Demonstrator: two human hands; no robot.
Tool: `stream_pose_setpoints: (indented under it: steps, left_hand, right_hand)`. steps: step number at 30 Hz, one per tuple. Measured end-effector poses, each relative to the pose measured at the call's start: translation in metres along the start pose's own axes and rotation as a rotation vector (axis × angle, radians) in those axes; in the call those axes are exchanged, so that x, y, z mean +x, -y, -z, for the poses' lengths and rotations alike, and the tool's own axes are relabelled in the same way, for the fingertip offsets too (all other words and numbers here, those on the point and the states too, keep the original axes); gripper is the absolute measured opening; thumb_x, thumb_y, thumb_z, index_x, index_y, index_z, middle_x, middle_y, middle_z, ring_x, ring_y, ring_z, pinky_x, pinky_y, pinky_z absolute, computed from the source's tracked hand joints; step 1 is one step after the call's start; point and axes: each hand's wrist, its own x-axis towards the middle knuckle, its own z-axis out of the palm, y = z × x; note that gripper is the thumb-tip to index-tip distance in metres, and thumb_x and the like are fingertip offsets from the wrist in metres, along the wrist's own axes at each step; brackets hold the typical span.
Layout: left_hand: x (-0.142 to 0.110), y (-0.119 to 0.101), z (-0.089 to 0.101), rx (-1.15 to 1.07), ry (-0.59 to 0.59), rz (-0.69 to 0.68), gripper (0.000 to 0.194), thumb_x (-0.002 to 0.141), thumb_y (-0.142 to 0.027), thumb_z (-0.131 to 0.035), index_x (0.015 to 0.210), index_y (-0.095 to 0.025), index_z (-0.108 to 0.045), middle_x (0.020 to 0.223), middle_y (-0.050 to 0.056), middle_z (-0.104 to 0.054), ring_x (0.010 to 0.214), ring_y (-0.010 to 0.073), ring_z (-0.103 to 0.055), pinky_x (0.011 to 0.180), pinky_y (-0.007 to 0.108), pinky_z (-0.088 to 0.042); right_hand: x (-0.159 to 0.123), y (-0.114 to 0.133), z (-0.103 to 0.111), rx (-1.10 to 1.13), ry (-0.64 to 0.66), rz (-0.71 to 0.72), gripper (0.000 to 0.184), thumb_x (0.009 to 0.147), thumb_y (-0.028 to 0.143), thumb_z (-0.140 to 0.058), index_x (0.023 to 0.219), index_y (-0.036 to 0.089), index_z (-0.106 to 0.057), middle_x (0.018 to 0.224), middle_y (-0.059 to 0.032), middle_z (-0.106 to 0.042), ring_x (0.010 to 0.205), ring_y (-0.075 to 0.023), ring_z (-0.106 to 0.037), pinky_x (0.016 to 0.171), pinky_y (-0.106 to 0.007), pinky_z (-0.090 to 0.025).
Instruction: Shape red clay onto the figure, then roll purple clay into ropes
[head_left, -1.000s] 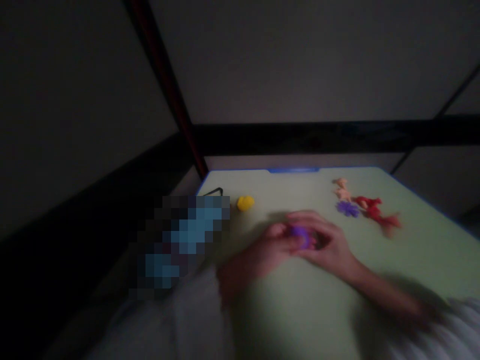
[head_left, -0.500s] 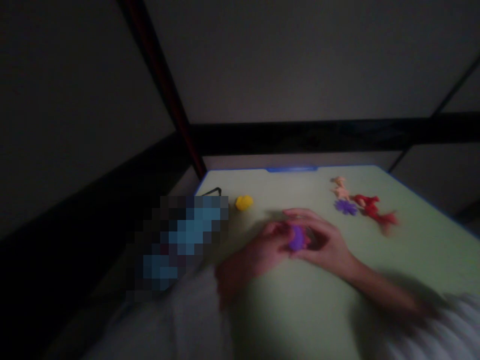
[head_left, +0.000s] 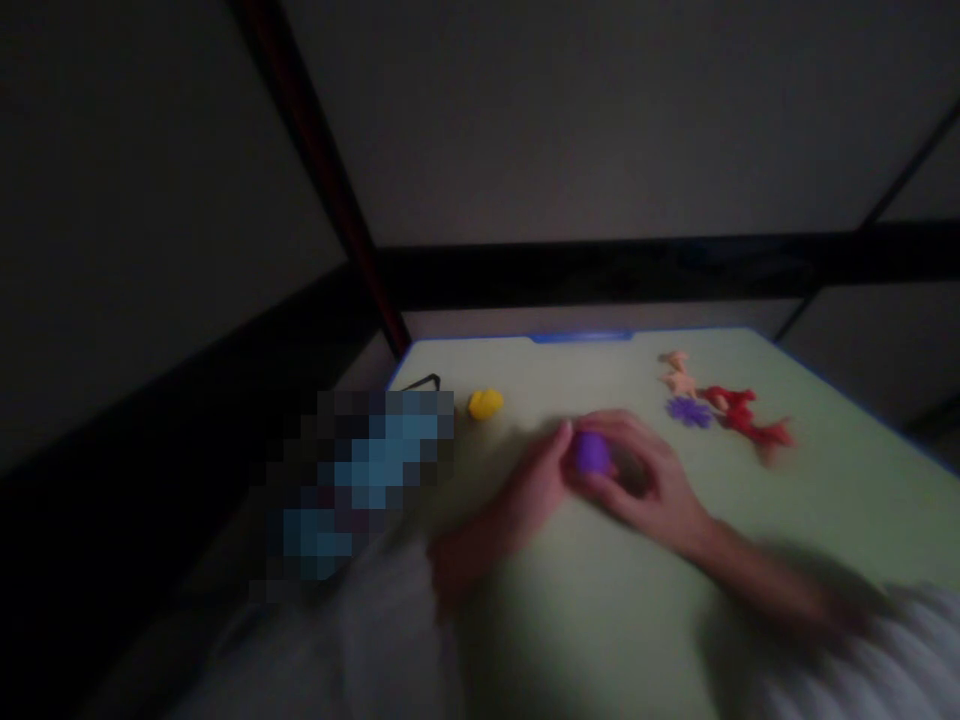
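Note:
A smooth purple lump (head_left: 592,455), like modelling clay, is between my two hands above the middle of the table. My right hand (head_left: 649,475) curls round it, thumb on the near side and fingers over the far side. From the left, my left hand (head_left: 534,490) presses against it with the thumb raised; its other fingers are mostly hidden. A little pink shows beside the lump, under my right fingers, too blurred to name. Nearest to my left hand on the tabletop lies a yellow lump (head_left: 486,404).
On the pale green table (head_left: 600,620), to the right, lie peach pieces (head_left: 679,382), a purple flower-like piece (head_left: 688,411) and red pieces (head_left: 739,412). A pixelated blue thing (head_left: 375,470) is at the left edge. A wall (head_left: 600,130) rises behind.
The purple lump has turned and shifted slightly up between my hands. My left thumb has come off its face and now points up; my right thumb lies along the near side.

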Motion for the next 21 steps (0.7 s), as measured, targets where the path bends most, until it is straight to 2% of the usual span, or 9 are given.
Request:
stream_pose_setpoints:
  steps: [2, 5, 8, 14, 21]
  left_hand:
    - [-0.001, 0.002, -0.003, 0.030, -0.056, -0.012, 0.046, 0.086, -0.049, -0.041, 0.083, -0.012, -0.068, 0.082, 0.002, -0.062, 0.074, 0.0128, -0.056, 0.076, 0.020, -0.048]
    - [-0.003, 0.006, -0.008, 0.041, -0.125, -0.012, 0.015, 0.078, -0.032, -0.059, 0.080, -0.017, -0.061, 0.079, 0.001, -0.061, 0.078, 0.0143, -0.055, 0.074, 0.022, -0.045]
    - [-0.004, 0.007, -0.010, -0.033, -0.073, 0.006, 0.019, 0.076, -0.036, -0.057, 0.073, -0.018, -0.053, 0.074, 0.000, -0.054, 0.072, 0.0137, -0.050, 0.069, 0.024, -0.041]
    - [-0.002, 0.007, -0.009, -0.133, 0.075, 0.025, 0.032, 0.072, -0.047, -0.059, 0.066, -0.018, -0.048, 0.065, -0.003, -0.042, 0.062, 0.0100, -0.040, 0.061, 0.023, -0.035]
    - [-0.003, 0.005, -0.012, -0.176, 0.065, 0.088, 0.044, 0.065, -0.060, -0.063, 0.069, -0.017, -0.050, 0.065, -0.001, -0.048, 0.062, 0.0106, -0.044, 0.058, 0.024, -0.035]
  right_hand:
    - [0.000, -0.001, 0.002, -0.183, 0.034, 0.071, 0.028, 0.081, 0.033, -0.056, 0.105, 0.019, -0.057, 0.102, -0.0114, -0.062, 0.094, -0.0245, -0.057, 0.080, -0.039, -0.046]
    - [0.001, 0.000, 0.004, -0.484, 0.111, 0.142, 0.035, 0.084, 0.049, -0.046, 0.089, 0.016, -0.059, 0.087, -0.0118, -0.061, 0.078, -0.0239, -0.055, 0.068, -0.037, -0.042]
    - [0.003, 0.002, 0.004, -0.652, 0.147, 0.136, 0.051, 0.085, 0.061, -0.033, 0.074, 0.018, -0.056, 0.067, -0.0071, -0.056, 0.060, -0.0196, -0.050, 0.057, -0.033, -0.033]
    - [0.002, 0.003, 0.002, -0.645, 0.128, 0.133, 0.059, 0.088, 0.064, -0.021, 0.070, 0.018, -0.054, 0.055, -0.0023, -0.055, 0.047, -0.0141, -0.046, 0.051, -0.027, -0.029]
    - [-0.001, 0.001, 0.002, -0.630, 0.107, 0.188, 0.065, 0.087, 0.067, -0.020, 0.067, 0.018, -0.057, 0.049, -0.0015, -0.055, 0.042, -0.0128, -0.046, 0.049, -0.027, -0.027]
